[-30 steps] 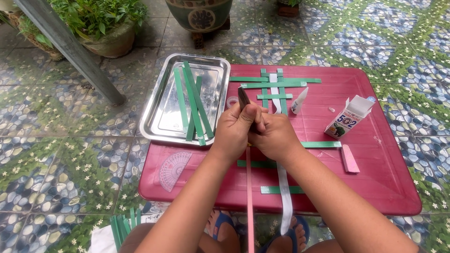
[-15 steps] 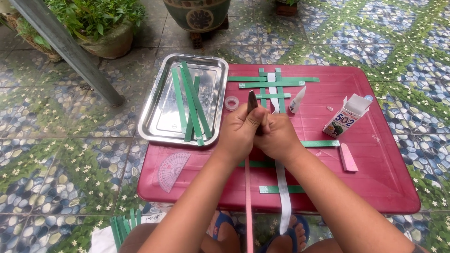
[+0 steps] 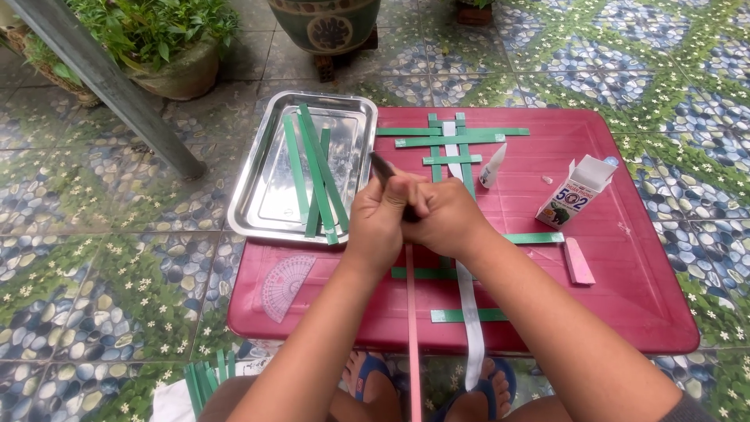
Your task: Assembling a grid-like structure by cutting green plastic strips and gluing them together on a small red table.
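My left hand (image 3: 380, 223) and my right hand (image 3: 447, 220) are pressed together above the middle of a red table (image 3: 625, 273). Together they grip a dark, thin tool (image 3: 383, 167) whose tip pokes out up and to the left. A long pink strip (image 3: 411, 328) runs from under my hands down toward me. Beneath the hands lie woven green strips (image 3: 457, 137) and a white strip (image 3: 471, 320) that hangs over the table's near edge.
A metal tray (image 3: 262, 199) with several green strips overhangs the table's left side. A small glue bottle (image 3: 492, 166), its open box (image 3: 574, 191), a pink eraser (image 3: 579, 260) and a pink protractor (image 3: 286, 286) lie on the table. Potted plants (image 3: 156, 47) stand behind it.
The dark tool's tip has tilted further to the left, and my hands have stayed clasped over the same spot. The small ring seen briefly left of my hands is now covered.
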